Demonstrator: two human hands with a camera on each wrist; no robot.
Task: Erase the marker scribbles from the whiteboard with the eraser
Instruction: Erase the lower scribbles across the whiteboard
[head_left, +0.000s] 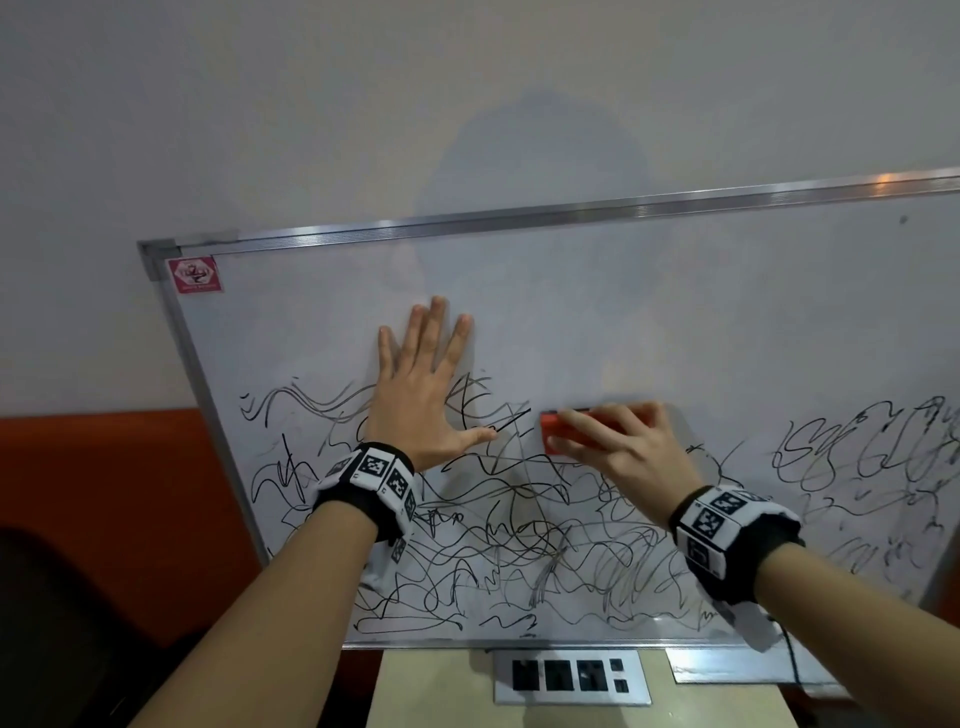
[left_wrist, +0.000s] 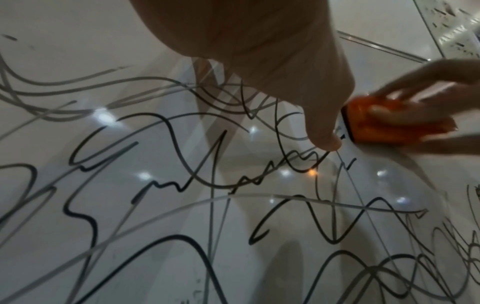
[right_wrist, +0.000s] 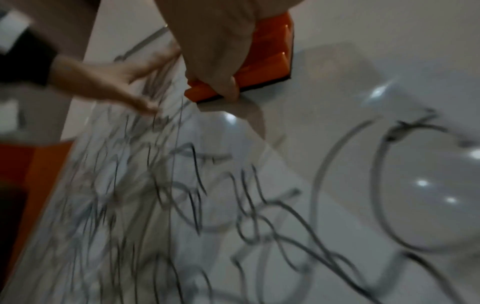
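Head view is showing the right hand (head_left: 618, 447) gripping the orange eraser (head_left: 558, 431) against the whiteboard (head_left: 675, 312), just right of the flat, empty left hand (head_left: 421, 400). That bracing palm is covering scribbles (head_left: 519, 545), so it is likely risking smears.

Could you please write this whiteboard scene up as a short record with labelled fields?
Surface: whiteboard, metal-framed, propped against the wall
Marks: black scribbles across the lower half; upper half mostly clean
Tool: orange eraser, flat on the board at the top edge of the scribbles
Right hand: grips the eraser
Left hand: flat on the board, fingers spread, left of the eraser
Corner: pink sticker, top left
Below board: grey socket panel
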